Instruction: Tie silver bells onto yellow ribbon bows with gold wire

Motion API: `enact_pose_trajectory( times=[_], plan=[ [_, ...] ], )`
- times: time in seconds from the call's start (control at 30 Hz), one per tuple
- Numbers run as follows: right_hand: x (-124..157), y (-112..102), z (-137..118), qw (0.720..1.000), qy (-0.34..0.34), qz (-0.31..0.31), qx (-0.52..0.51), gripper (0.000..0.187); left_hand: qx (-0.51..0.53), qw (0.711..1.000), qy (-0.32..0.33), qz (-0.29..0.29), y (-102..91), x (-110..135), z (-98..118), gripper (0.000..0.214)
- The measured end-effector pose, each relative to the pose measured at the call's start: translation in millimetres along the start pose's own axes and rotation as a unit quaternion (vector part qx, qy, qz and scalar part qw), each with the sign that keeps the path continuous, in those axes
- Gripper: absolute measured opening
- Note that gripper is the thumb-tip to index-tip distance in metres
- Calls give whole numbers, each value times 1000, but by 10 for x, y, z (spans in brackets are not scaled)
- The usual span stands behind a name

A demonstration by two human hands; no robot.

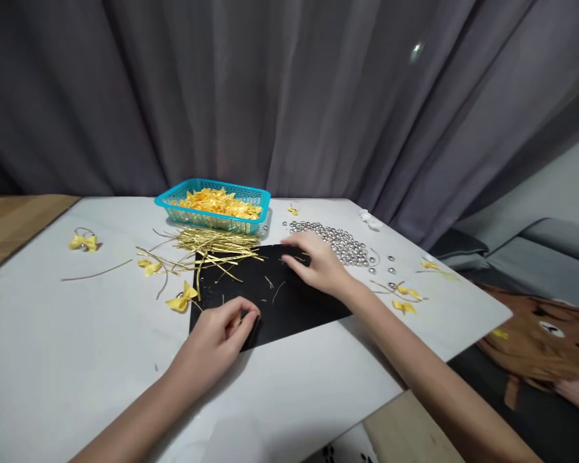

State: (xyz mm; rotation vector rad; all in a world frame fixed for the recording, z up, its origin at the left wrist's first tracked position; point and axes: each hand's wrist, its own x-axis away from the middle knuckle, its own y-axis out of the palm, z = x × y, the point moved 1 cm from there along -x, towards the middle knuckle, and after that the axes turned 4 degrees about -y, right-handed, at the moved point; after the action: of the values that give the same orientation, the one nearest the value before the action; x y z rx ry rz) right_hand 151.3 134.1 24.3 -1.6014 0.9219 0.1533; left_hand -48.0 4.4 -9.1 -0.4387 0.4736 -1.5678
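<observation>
My left hand (222,331) is closed in a pinch over the near left corner of the black mat (294,308); what its fingertips hold is too small and hidden to name. Just behind that hand a yellow ribbon bow (182,299) lies with a thin wire trailing from it. My right hand (316,260) hovers above the far right part of the mat, thumb and fingers apart, with nothing visible in them. Beside it spreads a pile of silver beads (340,241). Short gold wire scraps (278,292) lie on the mat between the hands.
A turquoise basket (265,196) filled with yellow bows stands at the back. In front of it lies a heap of gold wire ties (217,243). A finished-looking bow (83,242) sits at left; more bows (405,307) and loose beads lie at right. A grey curtain (251,96) hangs behind.
</observation>
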Motion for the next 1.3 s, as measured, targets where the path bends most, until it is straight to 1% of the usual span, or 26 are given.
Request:
enact_pose_trajectory(
  times=[0.1,0.17,0.2,0.27,0.3,0.37,0.4,0.43,0.47,0.57,0.6,0.67,0.8,0.87,0.9,0.97,1.03,1.1,1.17,1.23,1.3],
  plan=[
    [75,38,20,999,17,29,-9,10,45,999,-15,21,-47,-4,43,34],
    [102,39,18,997,54,46,-23,7,71,996,-32,52,-82,-14,61,34],
    [109,47,-1,996,75,47,-35,8,82,994,-41,66,-94,-18,65,34],
    [112,102,-98,991,105,18,-82,13,104,990,-53,75,-99,-19,70,34],
    [110,151,-177,987,106,-24,-121,22,114,989,-57,72,-93,-15,72,34],
    [100,259,-367,967,103,-75,-222,34,131,988,-60,61,-73,-2,77,35],
    [93,306,-462,956,96,-87,-265,32,139,987,-58,60,-64,5,81,35],
    [85,343,-546,948,93,-95,-289,22,146,986,-55,63,-57,10,85,34],
    [76,369,-614,942,91,-104,-304,17,151,985,-53,68,-54,13,88,33],
    [63,381,-700,928,114,-119,-334,20,157,982,-53,86,-65,0,89,31],
    [63,373,-695,919,134,-119,-351,20,156,983,-55,85,-71,-8,85,31],
    [69,353,-658,889,180,-112,-405,22,151,984,-57,74,-85,-28,71,31],
    [80,317,-548,802,250,-100,-533,24,135,988,-68,38,-105,-69,26,30],
    [84,291,-487,766,280,-121,-566,21,130,988,-71,39,-119,-92,2,31],
    [88,272,-453,753,295,-138,-571,20,129,988,-72,45,-132,-105,-8,32],
    [102,220,-381,741,319,-175,-565,19,126,987,-72,63,-174,-127,-25,34],
    [122,150,-304,740,330,-201,-551,20,112,989,-72,70,-248,-145,-36,35],
    [142,67,-232,744,326,-216,-542,20,66,995,-61,46,-349,-153,-40,36],
    [155,-20,-171,744,315,-220,-547,20,-24,999,-27,-16,-457,-153,-40,35],
    [158,-99,-123,731,304,-216,-571,19,-98,994,-10,-39,-554,-146,-51,34],
    [152,-160,-85,720,303,-197,-593,18,-123,991,-3,-52,-613,-141,-73,33]
  ],
)
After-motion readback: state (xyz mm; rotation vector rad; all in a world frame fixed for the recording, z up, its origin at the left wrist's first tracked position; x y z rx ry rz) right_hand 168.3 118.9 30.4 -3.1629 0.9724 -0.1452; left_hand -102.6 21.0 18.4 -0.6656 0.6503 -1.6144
